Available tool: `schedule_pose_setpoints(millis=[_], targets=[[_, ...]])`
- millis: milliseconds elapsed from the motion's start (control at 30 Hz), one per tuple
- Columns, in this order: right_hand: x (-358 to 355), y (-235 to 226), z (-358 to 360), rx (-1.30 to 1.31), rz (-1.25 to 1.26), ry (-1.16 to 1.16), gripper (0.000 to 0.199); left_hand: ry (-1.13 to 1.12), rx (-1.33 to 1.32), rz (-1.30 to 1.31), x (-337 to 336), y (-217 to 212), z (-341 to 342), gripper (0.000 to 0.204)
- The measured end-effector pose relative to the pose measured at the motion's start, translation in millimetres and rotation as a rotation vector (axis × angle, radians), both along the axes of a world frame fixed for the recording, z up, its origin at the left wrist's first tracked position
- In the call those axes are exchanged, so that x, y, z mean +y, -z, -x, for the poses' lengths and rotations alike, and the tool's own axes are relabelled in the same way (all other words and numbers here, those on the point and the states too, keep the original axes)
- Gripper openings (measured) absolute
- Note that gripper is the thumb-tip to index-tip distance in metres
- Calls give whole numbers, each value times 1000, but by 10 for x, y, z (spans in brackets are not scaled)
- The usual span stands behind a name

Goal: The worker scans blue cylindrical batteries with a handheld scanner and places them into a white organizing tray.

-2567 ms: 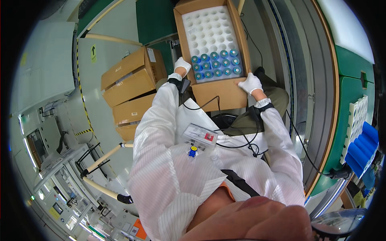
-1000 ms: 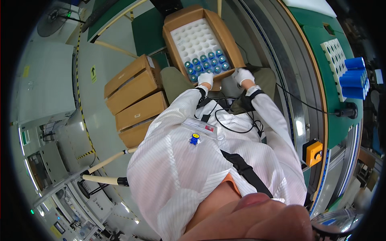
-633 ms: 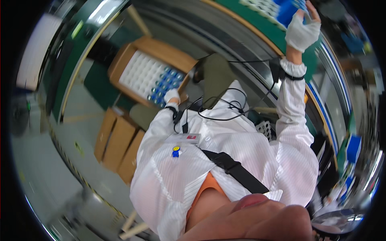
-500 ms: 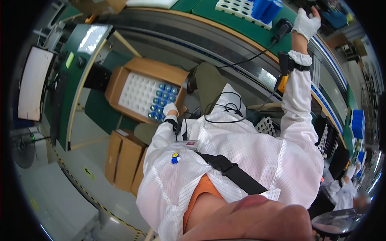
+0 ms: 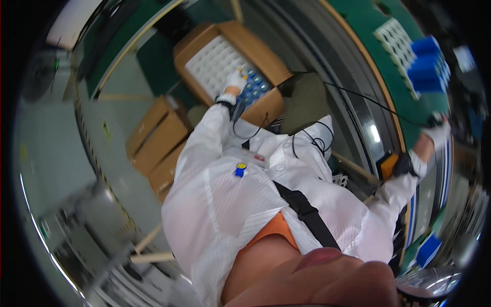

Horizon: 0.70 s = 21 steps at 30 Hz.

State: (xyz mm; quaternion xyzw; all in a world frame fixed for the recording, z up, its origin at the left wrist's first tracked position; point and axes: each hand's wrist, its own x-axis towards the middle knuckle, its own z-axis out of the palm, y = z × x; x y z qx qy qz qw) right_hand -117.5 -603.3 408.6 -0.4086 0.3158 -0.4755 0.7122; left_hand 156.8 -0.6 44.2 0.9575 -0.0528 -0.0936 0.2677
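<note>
My left hand, in a white glove, is over the white cell tray inside an open cardboard box. It is beside several blue cylindrical cells standing in the tray's holes. Blur smears its fingers, with small yellow spots near the tips, and whether they hold a cell is unclear. Far to the right, my gloved right hand closes around a black corded handheld scanner at the green bench; this part is also blurred.
A white holed tray and blue cylinders stand on the green bench. The scanner's black cable crosses the bench edge towards the box. Closed cardboard boxes stand on the floor at left.
The whole view has turned clockwise. My left hand has moved from the box's near edge to over the tray. My right hand, earlier beside the scanner, now closes on it.
</note>
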Motion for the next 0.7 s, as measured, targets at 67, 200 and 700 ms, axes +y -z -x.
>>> schedule_pose_setpoints(millis=[67, 200, 700], targets=[[232, -246, -47, -226, 126, -250, 10, -69, 73, -59, -10, -103, -26, 41], [1331, -134, -516, 45, 506, -462, 10, -58, 76, -15, -174, -389, 190, 36], [2134, 827, -1375, 520, 724, -1192, 26, 176, 324, -32, 271, -923, 672, 36]])
